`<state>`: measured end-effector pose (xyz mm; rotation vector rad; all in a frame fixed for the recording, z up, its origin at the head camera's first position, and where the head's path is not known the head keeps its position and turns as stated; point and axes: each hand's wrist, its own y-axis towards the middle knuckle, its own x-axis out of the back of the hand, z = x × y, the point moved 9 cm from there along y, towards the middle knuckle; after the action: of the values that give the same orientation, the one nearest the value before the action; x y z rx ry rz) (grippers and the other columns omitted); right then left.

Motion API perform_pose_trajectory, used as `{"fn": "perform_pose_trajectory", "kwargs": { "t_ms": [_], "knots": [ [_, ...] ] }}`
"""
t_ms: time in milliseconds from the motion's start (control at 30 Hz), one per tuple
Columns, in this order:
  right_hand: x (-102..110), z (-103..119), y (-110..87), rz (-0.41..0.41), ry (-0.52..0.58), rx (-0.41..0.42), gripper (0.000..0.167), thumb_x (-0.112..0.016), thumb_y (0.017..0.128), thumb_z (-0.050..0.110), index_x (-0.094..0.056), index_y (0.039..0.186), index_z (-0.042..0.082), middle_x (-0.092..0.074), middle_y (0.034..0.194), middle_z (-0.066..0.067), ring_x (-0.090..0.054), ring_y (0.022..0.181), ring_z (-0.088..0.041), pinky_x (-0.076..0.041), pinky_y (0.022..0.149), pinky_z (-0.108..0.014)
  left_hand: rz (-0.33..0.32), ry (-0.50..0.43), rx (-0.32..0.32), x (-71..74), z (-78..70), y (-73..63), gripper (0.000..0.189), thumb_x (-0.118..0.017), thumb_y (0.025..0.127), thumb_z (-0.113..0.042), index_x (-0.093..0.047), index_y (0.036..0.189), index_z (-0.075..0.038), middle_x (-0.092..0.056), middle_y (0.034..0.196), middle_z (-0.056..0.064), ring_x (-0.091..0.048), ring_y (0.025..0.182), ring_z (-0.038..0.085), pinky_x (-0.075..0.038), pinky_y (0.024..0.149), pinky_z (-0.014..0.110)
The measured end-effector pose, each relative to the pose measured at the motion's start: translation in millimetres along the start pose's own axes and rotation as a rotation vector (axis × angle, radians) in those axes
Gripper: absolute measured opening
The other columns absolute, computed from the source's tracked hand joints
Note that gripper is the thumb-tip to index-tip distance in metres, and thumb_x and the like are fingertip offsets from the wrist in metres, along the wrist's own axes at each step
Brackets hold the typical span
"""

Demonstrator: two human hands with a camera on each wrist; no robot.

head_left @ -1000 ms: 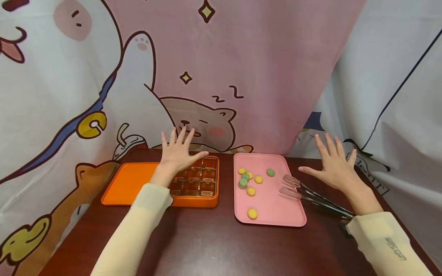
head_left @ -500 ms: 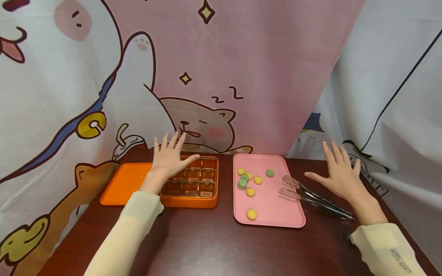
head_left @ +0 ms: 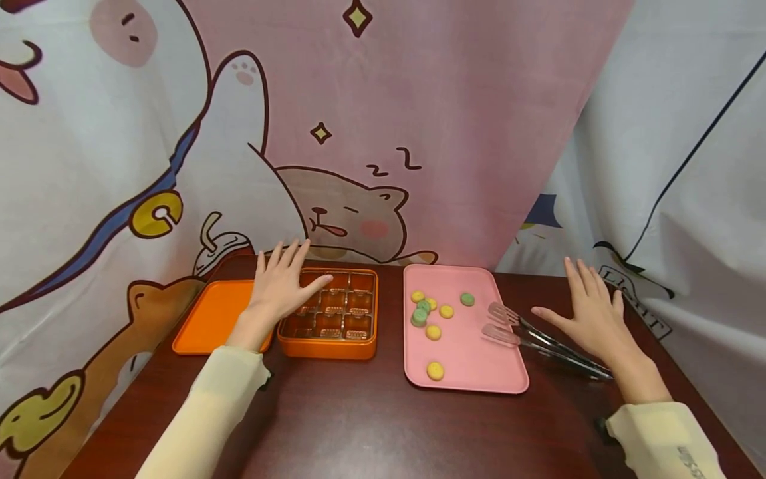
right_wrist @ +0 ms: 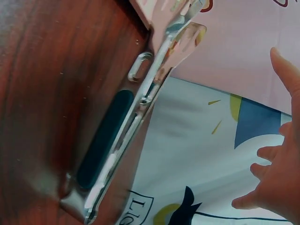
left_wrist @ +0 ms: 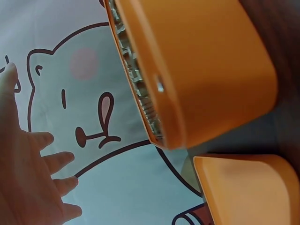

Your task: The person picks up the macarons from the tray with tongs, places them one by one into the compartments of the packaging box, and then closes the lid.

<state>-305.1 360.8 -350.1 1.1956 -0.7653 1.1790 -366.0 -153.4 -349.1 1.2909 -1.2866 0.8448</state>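
Note:
My left hand point(head_left: 278, 289) is held with straight, spread fingers above the left part of an orange box point(head_left: 328, 349), holding nothing. Clear plastic compartments fill that box, and the hand hides some of them in the head view. On the right, my other hand point(head_left: 592, 316) is also spread and holds nothing, raised near a pair of metal tongs point(head_left: 562, 352). The tongs' slotted tips lie over a pink tray point(head_left: 473, 359). Several small round yellow pieces point(head_left: 435, 370) and green pieces point(head_left: 467, 299), cookie-like, lie on it. A dark grip point(right_wrist: 105, 140) shows on the tongs in the right wrist view.
An orange lid point(head_left: 215, 322) lies flat left of the box. All of this rests on a dark reddish-brown table point(head_left: 371, 419). A printed cartoon curtain point(head_left: 479, 133) hangs right behind the table's back edge.
My left hand has moved left and slightly down in the head view, showing more of the box's compartments. My right hand has shifted right and lower. Tray, box and tongs have stayed in place.

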Motion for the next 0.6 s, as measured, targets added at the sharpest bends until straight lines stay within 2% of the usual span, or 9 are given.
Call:
{"fn": "perform_pose_trajectory", "kwargs": {
  "t_ms": [233,600],
  "knots": [
    [-9,-6,-7.9,-0.014,0.034,0.004,0.113,-0.068,0.086,0.06,0.0,0.162,0.01,-0.008,0.164,-0.031,-0.009,0.148,-0.055,-0.002,0.106,-0.084,0.01,-0.054,-0.005,-5.5,9.0,-9.5,0.096,-0.041,0.091,-0.077,-0.008,0.163,-0.021,-0.013,0.169,0.011,-0.008,0.156,0.038,0.003,0.124,0.061],
    [-26,-14,-17.4,0.004,0.08,-0.004,0.111,-0.069,0.087,0.056,-0.001,0.161,0.008,-0.016,0.16,-0.035,-0.019,0.143,-0.058,-0.009,0.105,-0.084,0.03,-0.137,-0.005,-15.4,18.0,-25.4,0.092,-0.044,0.095,-0.07,-0.014,0.162,-0.014,-0.02,0.167,0.015,-0.018,0.153,0.04,-0.008,0.125,0.059]
  ]
}}
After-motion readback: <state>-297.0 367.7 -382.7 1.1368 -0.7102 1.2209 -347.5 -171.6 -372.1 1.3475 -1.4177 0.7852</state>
